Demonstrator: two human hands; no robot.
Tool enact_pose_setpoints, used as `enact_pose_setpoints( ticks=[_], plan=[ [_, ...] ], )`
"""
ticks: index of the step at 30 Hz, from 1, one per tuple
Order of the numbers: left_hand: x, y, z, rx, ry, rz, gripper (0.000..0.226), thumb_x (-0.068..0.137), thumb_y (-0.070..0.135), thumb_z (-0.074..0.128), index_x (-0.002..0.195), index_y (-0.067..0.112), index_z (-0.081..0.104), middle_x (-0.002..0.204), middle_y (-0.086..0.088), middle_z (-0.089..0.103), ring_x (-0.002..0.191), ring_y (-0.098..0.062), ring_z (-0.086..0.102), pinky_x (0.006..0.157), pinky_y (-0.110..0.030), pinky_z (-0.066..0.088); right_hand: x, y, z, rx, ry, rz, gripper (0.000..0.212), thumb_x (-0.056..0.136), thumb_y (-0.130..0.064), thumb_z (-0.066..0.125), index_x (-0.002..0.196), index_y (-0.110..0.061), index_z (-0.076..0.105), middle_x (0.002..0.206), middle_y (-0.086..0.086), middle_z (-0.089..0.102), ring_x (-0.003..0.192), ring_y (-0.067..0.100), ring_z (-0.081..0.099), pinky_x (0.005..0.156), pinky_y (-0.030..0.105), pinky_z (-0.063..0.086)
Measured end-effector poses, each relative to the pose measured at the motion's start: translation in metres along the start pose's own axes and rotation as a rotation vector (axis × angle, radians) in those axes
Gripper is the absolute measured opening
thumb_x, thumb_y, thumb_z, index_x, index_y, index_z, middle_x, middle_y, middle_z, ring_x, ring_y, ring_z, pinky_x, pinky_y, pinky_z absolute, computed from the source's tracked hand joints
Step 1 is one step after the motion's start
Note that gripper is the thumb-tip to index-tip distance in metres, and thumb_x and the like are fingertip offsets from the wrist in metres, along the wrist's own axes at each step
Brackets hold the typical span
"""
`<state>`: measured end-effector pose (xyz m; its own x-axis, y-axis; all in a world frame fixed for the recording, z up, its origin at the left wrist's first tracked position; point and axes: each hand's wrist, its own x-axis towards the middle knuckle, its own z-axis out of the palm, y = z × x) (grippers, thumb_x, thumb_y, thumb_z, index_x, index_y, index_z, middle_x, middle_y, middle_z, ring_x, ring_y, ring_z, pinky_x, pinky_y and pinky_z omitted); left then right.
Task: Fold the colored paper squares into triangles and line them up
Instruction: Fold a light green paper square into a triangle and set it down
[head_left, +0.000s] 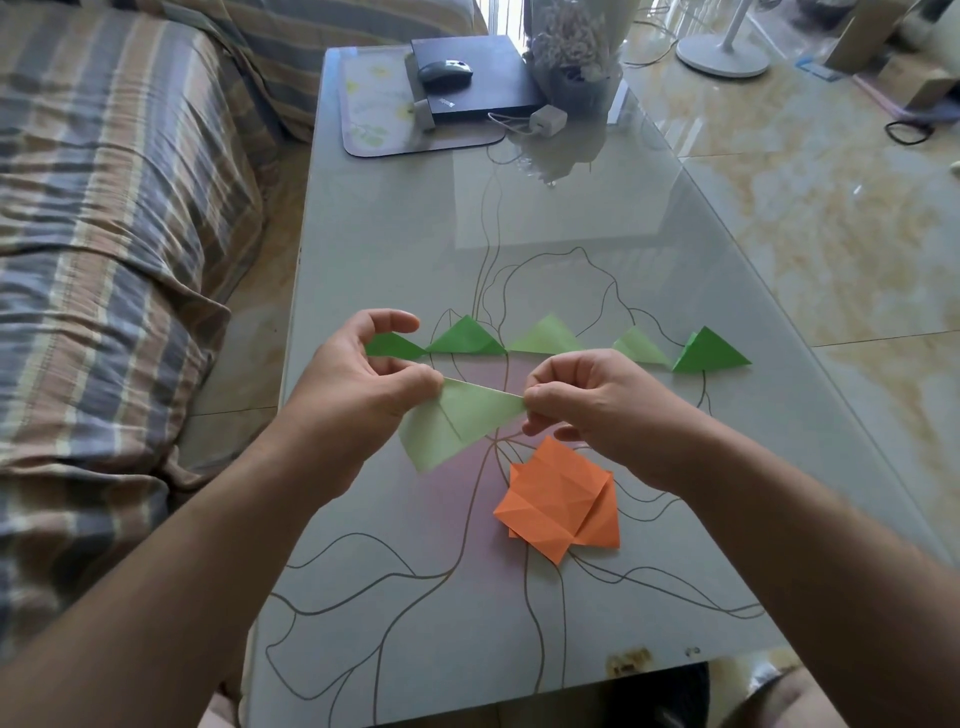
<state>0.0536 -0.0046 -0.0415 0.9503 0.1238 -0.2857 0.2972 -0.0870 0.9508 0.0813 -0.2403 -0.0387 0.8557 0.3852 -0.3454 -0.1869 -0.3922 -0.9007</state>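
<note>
Light green paper, folded to a triangle with its long edge uppermost, held just above the glass table; left hand pinches its left corner, right hand pinches its right corner, fingers of both curled tight on the sheet. Behind the hands, five green triangles lie in a row, tips nearly touching; a stack of creased orange paper squares lies flat nearer the person. Far end: mouse on black box, wrapped dried bouquet; striped sofa at left.

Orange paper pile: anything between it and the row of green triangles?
Head view: the light green paper, pinched by left hand and right hand, lies between.
</note>
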Motion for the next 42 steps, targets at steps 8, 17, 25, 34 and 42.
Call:
enact_pose_setpoints(
  ticks=[8, 17, 25, 34, 42],
  plan=[
    [0.002, 0.003, -0.003, -0.089, 0.058, -0.027, 0.046, 0.079, 0.012, 0.078, 0.116, 0.033, 0.063, 0.111, -0.028, 0.070, 0.086, -0.028, 0.069, 0.077, -0.045, 0.052, 0.003, 0.001, -0.007, 0.093, 0.108, 0.057, 0.017, 0.100, -0.017, 0.059, 0.084, -0.016, 0.066, 0.082, 0.006, 0.070, 0.095, 0.033, 0.075, 0.082, 0.038, 0.051],
    [-0.005, -0.006, 0.014, -0.085, -0.055, -0.025, 0.035, 0.091, 0.003, 0.073, 0.119, 0.023, 0.064, 0.082, -0.002, 0.070, 0.078, -0.017, 0.069, 0.078, -0.043, 0.057, 0.004, 0.005, 0.005, 0.133, 0.083, 0.020, 0.010, 0.096, -0.017, 0.070, 0.086, -0.014, 0.070, 0.085, 0.009, 0.073, 0.079, 0.018, 0.071, 0.075, 0.033, 0.051],
    [-0.010, -0.005, 0.017, 0.073, -0.261, -0.086, 0.034, 0.068, 0.013, 0.057, 0.098, 0.015, 0.072, 0.081, -0.003, 0.065, 0.075, -0.018, 0.062, 0.074, -0.038, 0.054, 0.003, 0.004, 0.009, 0.233, 0.074, -0.054, 0.012, 0.097, -0.012, 0.068, 0.085, -0.013, 0.069, 0.079, 0.006, 0.071, 0.075, 0.020, 0.065, 0.077, 0.039, 0.053],
    [-0.015, -0.012, 0.030, 0.092, -0.220, 0.028, 0.021, 0.078, 0.037, 0.075, 0.088, 0.019, 0.079, 0.091, -0.012, 0.077, 0.079, -0.015, 0.066, 0.076, -0.037, 0.052, 0.005, 0.007, 0.019, 0.224, 0.007, -0.092, 0.024, 0.080, -0.023, 0.074, 0.081, 0.000, 0.067, 0.073, 0.009, 0.057, 0.073, 0.023, 0.049, 0.074, 0.043, 0.042],
    [-0.015, -0.012, 0.028, 0.085, -0.237, 0.018, 0.007, 0.084, 0.025, 0.080, 0.085, 0.018, 0.080, 0.089, -0.008, 0.077, 0.081, -0.015, 0.067, 0.079, -0.036, 0.051, 0.005, 0.007, 0.017, 0.240, 0.003, -0.089, 0.015, 0.080, -0.021, 0.072, 0.081, -0.005, 0.070, 0.077, 0.013, 0.060, 0.076, 0.026, 0.054, 0.076, 0.045, 0.045]
  ],
)
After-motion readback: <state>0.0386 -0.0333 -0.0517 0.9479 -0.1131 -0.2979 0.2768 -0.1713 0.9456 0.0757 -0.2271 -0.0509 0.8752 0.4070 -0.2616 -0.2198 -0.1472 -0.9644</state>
